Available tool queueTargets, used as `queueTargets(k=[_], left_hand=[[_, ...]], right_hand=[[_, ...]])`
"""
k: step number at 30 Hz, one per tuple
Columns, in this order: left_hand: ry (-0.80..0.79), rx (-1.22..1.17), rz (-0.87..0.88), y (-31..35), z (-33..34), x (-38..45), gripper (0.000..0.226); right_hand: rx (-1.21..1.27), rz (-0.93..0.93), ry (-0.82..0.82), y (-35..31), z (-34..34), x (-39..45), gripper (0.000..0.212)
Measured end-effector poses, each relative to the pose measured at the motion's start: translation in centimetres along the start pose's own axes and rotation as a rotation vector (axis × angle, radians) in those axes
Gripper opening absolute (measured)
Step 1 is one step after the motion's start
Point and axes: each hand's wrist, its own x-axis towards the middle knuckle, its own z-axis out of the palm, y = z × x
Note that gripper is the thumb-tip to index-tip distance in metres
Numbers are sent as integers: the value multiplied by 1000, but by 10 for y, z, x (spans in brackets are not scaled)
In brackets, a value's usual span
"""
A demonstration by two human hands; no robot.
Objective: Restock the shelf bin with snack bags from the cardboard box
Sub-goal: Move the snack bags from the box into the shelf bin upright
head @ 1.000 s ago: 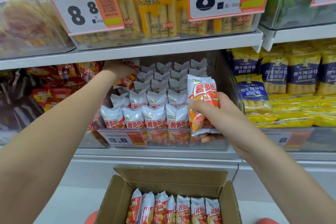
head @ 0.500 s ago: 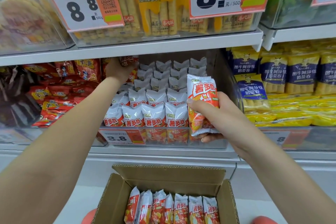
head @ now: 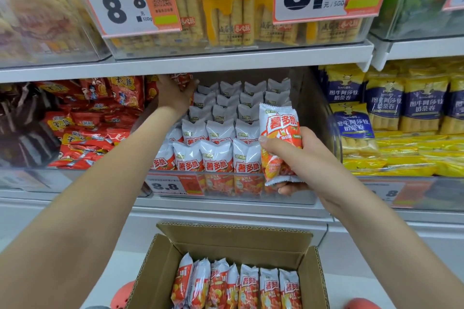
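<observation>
Below, cardboard box (head: 308, 281) of snack bags (head: 248, 288); right-hand fingers (head: 270, 144) around one bag (head: 278, 140).

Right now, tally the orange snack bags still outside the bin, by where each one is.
In the box: 7 bags
In the right hand: 1 bag
Total: 8

Bags (head: 216, 158) stand in rows in the bin (head: 251, 195); the box (head: 236, 238) sits below the bin, more bags inside it.
</observation>
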Motion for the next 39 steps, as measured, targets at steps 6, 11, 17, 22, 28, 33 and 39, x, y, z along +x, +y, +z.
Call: queueTargets(k=[6,11,17,22,28,33,39], left_hand=[[9,225,-32,2,-9,-20,82],[-31,79,-25,19,-34,-58,27],[-485,-513,-135,62,-72,-181,26],[-649,-368,-101,60,-75,-197,49],[-420,-239,-33,42,-82,-186,45],[-295,-199,85,34,-93,-179,41],[-265,-51,233,26,-90,-172,55]], right_hand=[[22,-1,-5,0,4,-3,50],[22,-28,3,3,4,-6,51],[104,-33,-136,1,15,-12,39],[151,-87,-253,8,38,-13,45],[135,-155,-312,8,55,-5,44],[151,-192,-326,2,59,-1,27],[154,-176,-293,-7,67,8,32]])
